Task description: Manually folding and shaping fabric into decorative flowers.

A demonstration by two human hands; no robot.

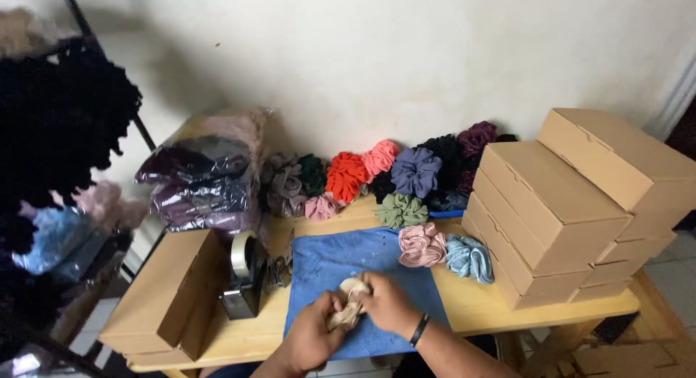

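Head view, looking down on a wooden surface (pixel 478 295) set against a pale wall. Both hands meet low in the frame over a blue cloth mat (pixel 341 266): the left hand (pixel 310 333) and the right hand (pixel 386 302), which wears a dark wristband (pixel 419 330), are each closed around a beige scrunchie (pixel 350 303), held between them just above the mat's near half. On the mat's far right corner lies a dusty pink scrunchie (pixel 421 245), with a light blue scrunchie (pixel 470 258) just beside it on the bare wood. Behind these, along the wall, runs a row of scrunchies: green (pixel 401 210), lavender (pixel 415 171), red (pixel 345 176), coral pink (pixel 379 158), a small pink one (pixel 321 207), dark green (pixel 313 174), grey-taupe (pixel 282 182), black (pixel 444 155) and plum (pixel 476 138). To the right stands a stack of closed brown cardboard boxes (pixel 551 204), several high and in two columns. To the left of the mat sits a tape dispenser (pixel 244 276) carrying a roll of clear tape, touching further flat cardboard boxes (pixel 163 295). Behind them rest clear plastic bags of dark fabric (pixel 199 186). At the far left edge hangs a dense mass of black scrunchies on a rack (pixel 51 124), partly blurred.
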